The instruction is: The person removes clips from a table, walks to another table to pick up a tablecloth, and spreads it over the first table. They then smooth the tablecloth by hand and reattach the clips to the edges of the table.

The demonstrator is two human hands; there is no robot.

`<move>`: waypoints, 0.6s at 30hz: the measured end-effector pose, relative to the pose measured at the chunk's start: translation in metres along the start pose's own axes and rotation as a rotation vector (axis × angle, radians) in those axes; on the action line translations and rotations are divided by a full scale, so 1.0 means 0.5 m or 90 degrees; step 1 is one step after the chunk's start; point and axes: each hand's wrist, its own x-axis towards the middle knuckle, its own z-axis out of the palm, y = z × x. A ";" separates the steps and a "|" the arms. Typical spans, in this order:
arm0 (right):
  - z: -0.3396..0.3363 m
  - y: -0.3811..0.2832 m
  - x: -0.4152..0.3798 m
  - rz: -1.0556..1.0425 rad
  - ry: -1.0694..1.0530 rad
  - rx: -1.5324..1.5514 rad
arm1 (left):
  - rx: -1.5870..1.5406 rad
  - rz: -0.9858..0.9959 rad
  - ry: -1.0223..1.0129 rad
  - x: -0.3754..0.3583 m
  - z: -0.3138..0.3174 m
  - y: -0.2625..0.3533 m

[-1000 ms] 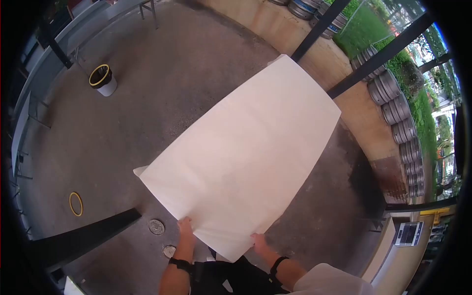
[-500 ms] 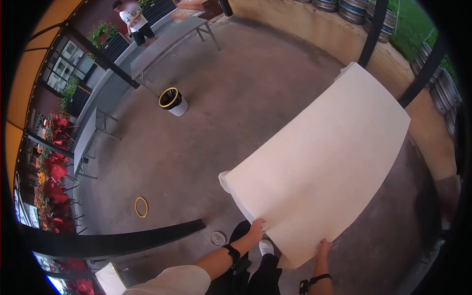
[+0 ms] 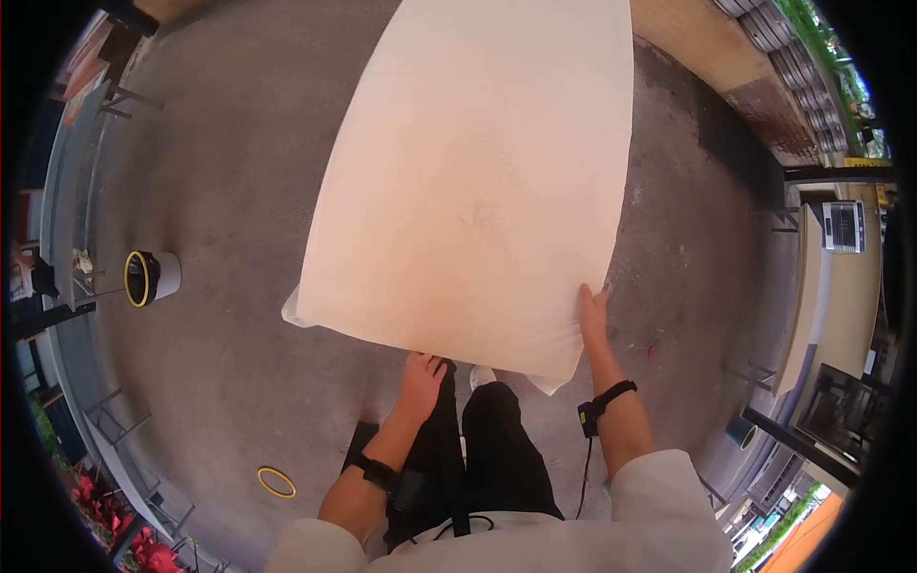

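Note:
A long cream tablecloth (image 3: pixel 468 191) lies over a flat rectangular top in front of me; the support beneath is hidden. Loose folds hang at its near left and near right corners. My left hand (image 3: pixel 420 384) is closed at the near edge, left of the middle, its fingers curled over the cloth's border. At the right side, close to the near corner, my right hand (image 3: pixel 593 320) pinches the cloth's edge between thumb and fingers. Both wrists wear black straps.
A white bin with a yellow rim (image 3: pixel 164 277) stands on the floor to the left. A yellow ring (image 3: pixel 276 482) lies nearer to me. Long grey tables (image 3: pixel 63 181) line the left side. Metal kegs (image 3: pixel 764 27) are at the upper right, and another table (image 3: pixel 800 306) is at the right.
My view has turned to the right, so the covered top now points straight ahead. My right hand has moved from the near edge to the right side; my left stays at the near edge.

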 end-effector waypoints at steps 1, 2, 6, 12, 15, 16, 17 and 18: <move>0.007 -0.006 0.007 0.010 0.018 -0.029 | 0.005 0.022 -0.028 0.011 -0.015 0.004; 0.019 -0.009 0.023 0.017 0.036 -0.054 | 0.015 0.018 -0.058 0.021 -0.020 0.019; 0.046 -0.020 0.016 -0.020 0.087 -0.053 | 0.296 -0.106 -0.059 0.007 -0.016 0.121; 0.010 0.023 -0.058 -0.415 0.189 -0.190 | 0.936 0.466 0.044 0.008 -0.021 0.309; -0.027 0.082 -0.108 -0.520 0.114 -0.271 | 1.247 0.977 0.074 0.098 -0.009 0.356; -0.030 0.099 -0.125 -0.537 0.092 -0.302 | 1.392 1.042 0.132 0.120 -0.004 0.362; -0.026 0.116 -0.146 -0.553 0.067 -0.334 | 1.414 1.007 0.129 0.143 -0.021 0.367; -0.023 0.129 -0.160 -0.568 0.041 -0.364 | 1.437 0.974 0.127 0.163 -0.034 0.376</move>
